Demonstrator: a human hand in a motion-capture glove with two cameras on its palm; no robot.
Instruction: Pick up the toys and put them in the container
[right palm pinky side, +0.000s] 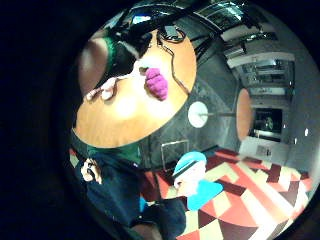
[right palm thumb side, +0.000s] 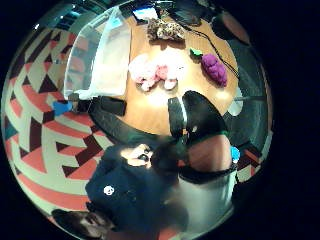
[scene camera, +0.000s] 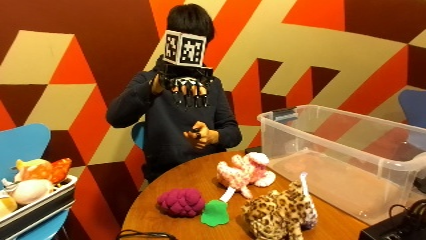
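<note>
So, round wooden table (scene camera: 186, 187) low in the frame, backed by a wall (scene camera: 80, 65) of orange, brown and cream triangles. Same pattern on the carpet (right palm thumb side: 35, 135) in the palm views. Sitting on the table: purple grape plush (scene camera: 180, 202), pink-and-white plush (scene camera: 244, 172), leopard plush (scene camera: 283, 212). Clear plastic container (scene camera: 346, 160) at the right, nothing in it. Gloved right hand (scene camera: 188, 86) up high near center, fingers hanging straight down, holding nothing. Blue chair (scene camera: 20, 142) at left.
</note>
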